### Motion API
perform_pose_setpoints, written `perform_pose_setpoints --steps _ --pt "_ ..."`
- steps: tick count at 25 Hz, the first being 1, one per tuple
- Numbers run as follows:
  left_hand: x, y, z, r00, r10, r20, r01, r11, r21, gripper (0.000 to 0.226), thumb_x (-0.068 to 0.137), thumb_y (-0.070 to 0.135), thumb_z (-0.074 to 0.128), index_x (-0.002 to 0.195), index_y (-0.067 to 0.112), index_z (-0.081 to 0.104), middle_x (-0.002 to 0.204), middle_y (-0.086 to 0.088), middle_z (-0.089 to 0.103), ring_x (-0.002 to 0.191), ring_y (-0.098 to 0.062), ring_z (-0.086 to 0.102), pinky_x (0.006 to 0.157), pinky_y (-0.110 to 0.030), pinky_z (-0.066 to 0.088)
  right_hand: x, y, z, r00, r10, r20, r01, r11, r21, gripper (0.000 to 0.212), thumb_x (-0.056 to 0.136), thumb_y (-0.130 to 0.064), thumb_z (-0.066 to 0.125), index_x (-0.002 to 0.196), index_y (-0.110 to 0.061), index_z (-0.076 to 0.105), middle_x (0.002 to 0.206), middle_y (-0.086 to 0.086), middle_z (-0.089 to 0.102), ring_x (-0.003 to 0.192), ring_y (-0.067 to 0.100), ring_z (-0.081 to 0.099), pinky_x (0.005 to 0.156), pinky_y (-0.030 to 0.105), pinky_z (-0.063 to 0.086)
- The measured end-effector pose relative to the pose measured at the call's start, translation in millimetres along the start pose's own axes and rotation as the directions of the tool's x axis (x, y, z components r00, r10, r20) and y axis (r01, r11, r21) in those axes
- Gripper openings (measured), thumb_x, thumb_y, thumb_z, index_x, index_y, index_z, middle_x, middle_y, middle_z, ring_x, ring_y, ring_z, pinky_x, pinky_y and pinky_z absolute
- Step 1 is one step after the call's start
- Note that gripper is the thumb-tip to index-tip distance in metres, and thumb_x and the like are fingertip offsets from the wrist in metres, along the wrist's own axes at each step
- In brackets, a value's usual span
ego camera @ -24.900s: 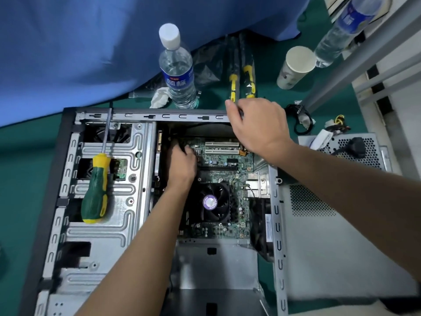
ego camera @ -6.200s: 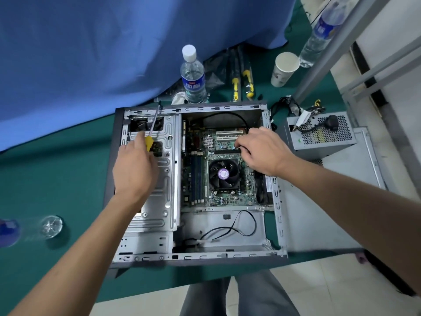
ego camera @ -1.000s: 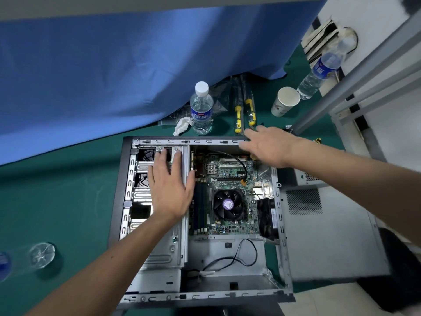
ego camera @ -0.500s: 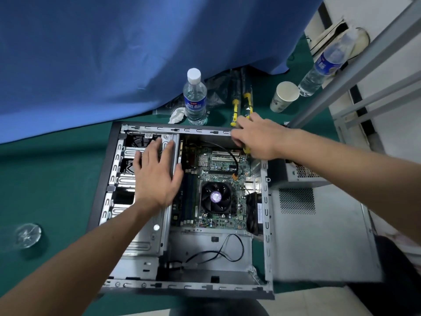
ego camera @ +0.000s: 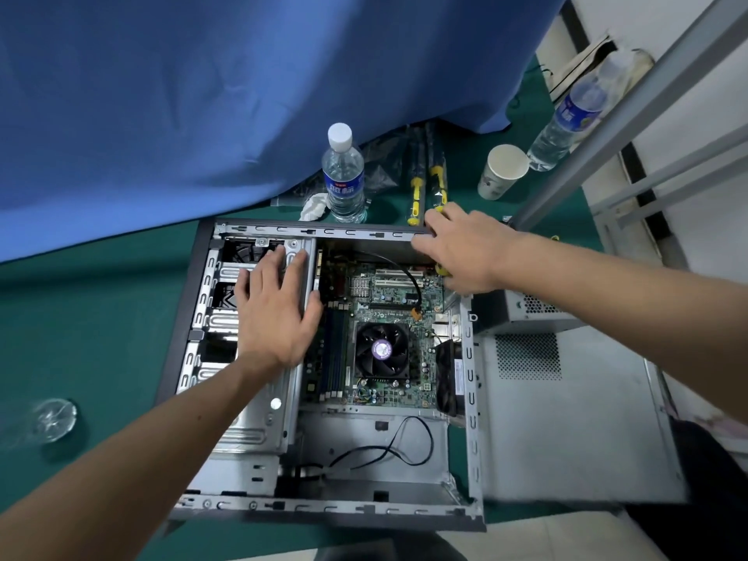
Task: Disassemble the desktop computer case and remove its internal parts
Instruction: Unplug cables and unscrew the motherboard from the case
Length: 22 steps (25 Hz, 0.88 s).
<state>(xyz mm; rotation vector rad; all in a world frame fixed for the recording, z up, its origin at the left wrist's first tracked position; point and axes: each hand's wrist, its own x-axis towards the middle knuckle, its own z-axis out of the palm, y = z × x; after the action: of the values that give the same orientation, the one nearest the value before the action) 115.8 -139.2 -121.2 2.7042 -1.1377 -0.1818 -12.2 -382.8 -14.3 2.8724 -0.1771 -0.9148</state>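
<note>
The open desktop case (ego camera: 469, 382) lies on its side on the green table. Inside it are the motherboard (ego camera: 388, 293) and the black CPU fan (ego camera: 381, 349). My left hand (ego camera: 275, 313) lies flat, fingers straight, on the silver drive cage (ego camera: 259, 423) at the case's left side. My right hand (ego camera: 465, 249) is at the case's far right corner, fingers over the top edge. A yellow screwdriver handle (ego camera: 443, 271) shows under its palm by the thumb, and the hand seems to grip it. A loose black cable (ego camera: 384, 451) lies on the case floor.
A water bottle (ego camera: 344, 176), two packaged screwdrivers (ego camera: 415, 188) and a paper cup (ego camera: 502, 172) stand behind the case. The power supply (ego camera: 534, 309) and the side panel (ego camera: 574, 419) lie to the right. A glass (ego camera: 54, 419) is at the left, and blue cloth hangs behind.
My right hand has drawn back slightly from the far edge toward the case's corner, and a yellow handle now shows beneath it. My left hand stays flat on the drive cage.
</note>
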Motion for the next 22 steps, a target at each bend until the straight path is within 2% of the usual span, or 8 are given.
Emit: perform_pose_setpoints --steps 3,6,9,13,16,18,20,22 --pt "0 0 0 1.000 0.002 -0.005 -0.002 1.000 0.002 0.062 0.094 0.052 0.027 0.149 0.022 0.032 0.154 -0.012 0.028 0.143 -0.026 0.024 0.118 -0.054 0.013 -1 -9 3 0.967 0.205 -0.152 -0.215 0.976 -0.048 0.050 0.103 -0.053 0.023 0.117 -0.010 0.046 0.083 0.006 0.052 0.062 0.023 0.047 0.049 0.031 0.033" --pt "1 -1 2 1.000 0.007 -0.011 -0.007 1.000 -0.010 0.062 0.094 0.051 0.027 0.148 0.022 0.033 0.153 -0.013 0.029 0.142 -0.027 0.025 0.117 -0.054 0.013 6 -1 8 0.978 0.067 -0.198 -0.074 0.997 -0.026 0.025 0.104 -0.031 0.034 0.119 -0.013 0.043 0.104 0.011 0.056 0.083 0.029 0.052 0.061 0.037 0.040" --pt "0 -1 2 1.000 0.009 -0.018 -0.009 1.000 -0.015 0.061 0.094 0.050 0.028 0.147 0.021 0.034 0.152 -0.013 0.031 0.141 -0.027 0.026 0.117 -0.054 0.014 5 11 3 0.998 -0.065 -0.015 0.066 0.992 0.109 0.039 0.089 -0.018 0.056 0.125 -0.020 0.040 0.121 0.011 0.041 0.109 0.027 0.040 0.078 0.039 0.041" --pt "0 -1 2 1.000 0.009 -0.027 -0.010 1.000 -0.021 0.061 0.093 0.049 0.030 0.146 0.021 0.036 0.150 -0.013 0.033 0.139 -0.028 0.029 0.116 -0.053 0.015 5 2 6 0.977 0.175 -0.122 -0.180 0.983 -0.032 0.051 0.100 -0.056 0.030 0.124 -0.013 0.042 0.100 0.012 0.055 0.080 0.029 0.053 0.056 0.036 0.038" --pt "1 -2 2 1.000 0.012 -0.029 -0.012 1.000 -0.023 0.060 0.093 0.049 0.031 0.146 0.021 0.036 0.149 -0.013 0.033 0.139 -0.027 0.028 0.117 -0.053 0.015 9 3 5 0.985 0.099 -0.142 -0.101 0.995 -0.006 0.027 0.102 -0.030 0.040 0.122 -0.012 0.042 0.109 0.013 0.056 0.087 0.029 0.050 0.063 0.037 0.037" --pt "1 -2 3 1.000 0.008 -0.025 -0.009 1.000 -0.020 0.060 0.093 0.049 0.030 0.146 0.021 0.036 0.150 -0.012 0.032 0.139 -0.027 0.028 0.117 -0.053 0.014 8 7 3 0.999 -0.015 -0.041 0.017 0.998 0.064 0.040 0.088 -0.015 0.056 0.125 -0.018 0.041 0.120 0.013 0.043 0.100 0.026 0.038 0.073 0.038 0.037" --pt "1 -1 3 1.000 0.008 -0.019 -0.008 1.000 -0.013 0.061 0.093 0.049 0.029 0.147 0.021 0.035 0.150 -0.012 0.032 0.140 -0.027 0.027 0.117 -0.053 0.014 5 6 2 1.000 0.010 0.008 -0.010 0.998 0.055 0.048 0.088 -0.028 0.061 0.130 -0.020 0.039 0.124 0.013 0.040 0.105 0.027 0.040 0.074 0.039 0.041" --pt "0 -1 2 1.000 0.007 -0.019 -0.007 1.000 -0.014 0.061 0.093 0.050 0.029 0.147 0.021 0.035 0.150 -0.013 0.032 0.140 -0.027 0.027 0.117 -0.052 0.013 3 0 5 0.990 0.126 -0.063 -0.126 0.992 -0.006 0.051 0.097 -0.055 0.040 0.131 -0.016 0.039 0.111 0.013 0.052 0.092 0.029 0.054 0.059 0.037 0.041"
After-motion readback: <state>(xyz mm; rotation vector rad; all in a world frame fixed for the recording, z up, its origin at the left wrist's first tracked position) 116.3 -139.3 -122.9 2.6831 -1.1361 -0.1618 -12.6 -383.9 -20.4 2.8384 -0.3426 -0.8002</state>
